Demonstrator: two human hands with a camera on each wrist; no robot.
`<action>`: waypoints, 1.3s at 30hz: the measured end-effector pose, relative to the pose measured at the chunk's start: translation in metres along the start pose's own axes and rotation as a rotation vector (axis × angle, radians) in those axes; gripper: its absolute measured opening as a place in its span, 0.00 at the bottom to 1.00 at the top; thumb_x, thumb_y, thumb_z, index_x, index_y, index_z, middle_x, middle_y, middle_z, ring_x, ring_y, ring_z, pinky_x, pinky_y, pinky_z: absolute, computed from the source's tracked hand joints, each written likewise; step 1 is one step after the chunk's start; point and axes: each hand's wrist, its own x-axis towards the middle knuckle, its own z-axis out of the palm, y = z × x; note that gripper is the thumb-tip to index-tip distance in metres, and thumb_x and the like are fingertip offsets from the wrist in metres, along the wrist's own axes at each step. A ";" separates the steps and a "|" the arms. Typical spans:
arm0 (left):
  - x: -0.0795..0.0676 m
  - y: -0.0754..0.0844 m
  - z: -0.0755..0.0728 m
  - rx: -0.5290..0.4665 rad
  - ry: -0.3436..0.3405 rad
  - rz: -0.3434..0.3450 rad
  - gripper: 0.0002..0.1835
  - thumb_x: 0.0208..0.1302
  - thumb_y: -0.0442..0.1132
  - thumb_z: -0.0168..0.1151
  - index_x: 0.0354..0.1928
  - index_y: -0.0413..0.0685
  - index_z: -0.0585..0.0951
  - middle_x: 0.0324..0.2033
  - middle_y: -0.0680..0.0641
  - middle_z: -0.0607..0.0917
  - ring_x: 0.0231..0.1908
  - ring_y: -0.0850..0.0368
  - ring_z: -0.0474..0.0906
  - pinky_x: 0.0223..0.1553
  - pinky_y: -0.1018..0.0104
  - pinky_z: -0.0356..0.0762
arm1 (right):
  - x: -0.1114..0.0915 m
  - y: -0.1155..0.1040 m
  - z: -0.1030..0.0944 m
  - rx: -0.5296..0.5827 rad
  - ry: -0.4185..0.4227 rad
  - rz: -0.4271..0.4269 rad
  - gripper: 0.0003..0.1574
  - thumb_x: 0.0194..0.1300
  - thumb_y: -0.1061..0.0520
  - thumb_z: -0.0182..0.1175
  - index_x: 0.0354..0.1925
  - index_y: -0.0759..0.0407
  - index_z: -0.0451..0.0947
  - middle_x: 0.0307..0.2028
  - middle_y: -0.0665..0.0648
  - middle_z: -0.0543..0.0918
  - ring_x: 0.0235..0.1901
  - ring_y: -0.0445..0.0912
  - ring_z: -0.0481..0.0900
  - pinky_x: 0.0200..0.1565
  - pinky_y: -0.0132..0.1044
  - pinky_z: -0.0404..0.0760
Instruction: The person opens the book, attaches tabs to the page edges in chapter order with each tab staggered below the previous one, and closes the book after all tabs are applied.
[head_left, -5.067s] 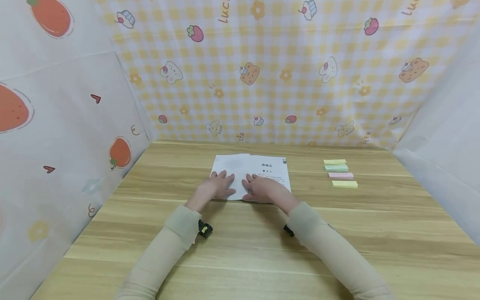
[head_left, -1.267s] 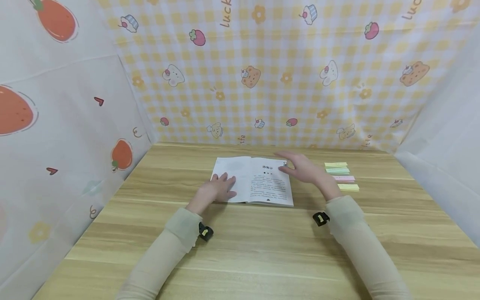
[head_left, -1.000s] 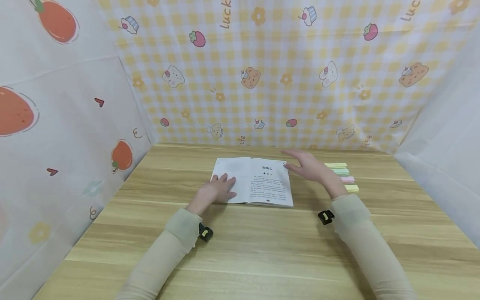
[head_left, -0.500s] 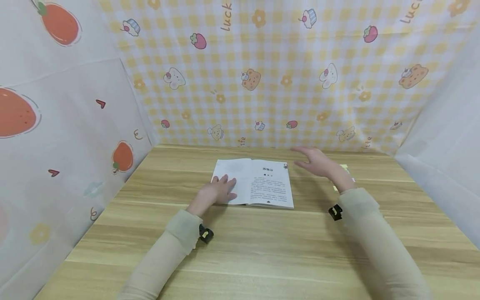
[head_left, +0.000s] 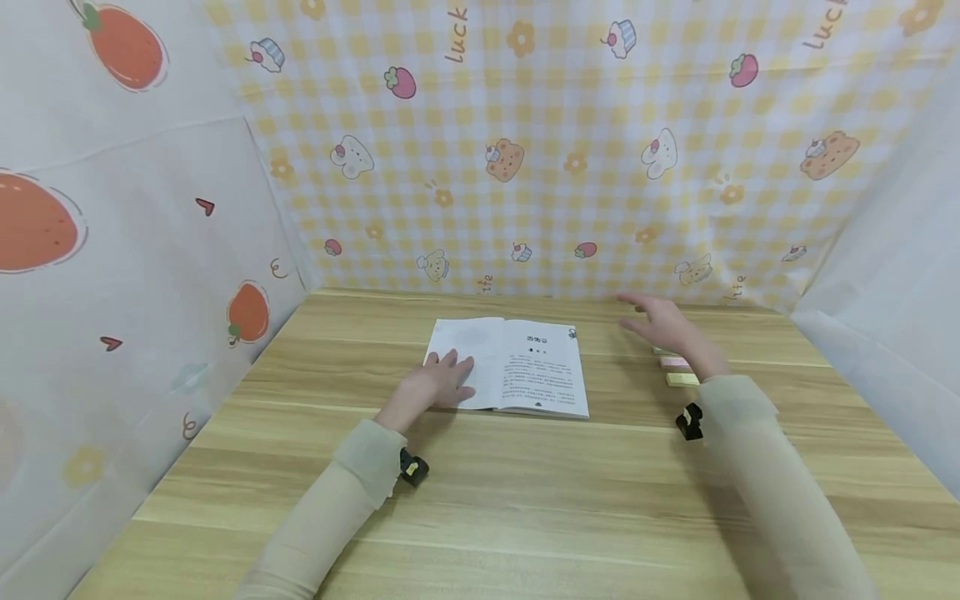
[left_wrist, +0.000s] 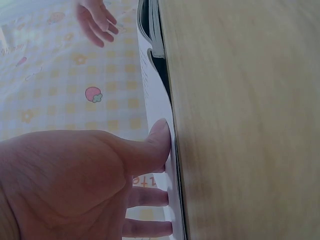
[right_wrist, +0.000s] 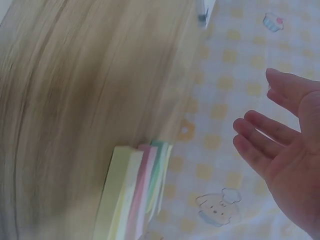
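An open book (head_left: 543, 371) lies on the wooden table, its right page printed and its left page nearly blank. My left hand (head_left: 438, 382) rests on the left page with spread fingers; in the left wrist view the thumb and fingertips (left_wrist: 159, 145) press the paper. My right hand (head_left: 663, 325) is in the air to the right of the book, fingers loosely extended and holding nothing. Below it are several pads of sticky notes (right_wrist: 117, 185) in yellow, pink and green, partly hidden by the hand in the head view.
The wooden table (head_left: 480, 508) runs back to a yellow checked cloth (head_left: 547, 200) hanging behind it. White cloth with fruit prints hangs on the left (head_left: 150, 250). Both wrists carry small black camera mounts (head_left: 690, 422).
My right hand has lifted off the book's right page and moved rightward to the sticky notes, covering some of them. The left hand stays on the left page.
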 end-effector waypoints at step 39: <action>-0.001 0.000 0.001 0.036 0.008 0.016 0.35 0.79 0.53 0.48 0.80 0.50 0.54 0.78 0.38 0.49 0.76 0.33 0.44 0.71 0.38 0.52 | -0.021 0.056 -0.003 -0.052 0.041 0.172 0.25 0.73 0.63 0.57 0.63 0.76 0.70 0.59 0.82 0.71 0.59 0.76 0.69 0.59 0.69 0.68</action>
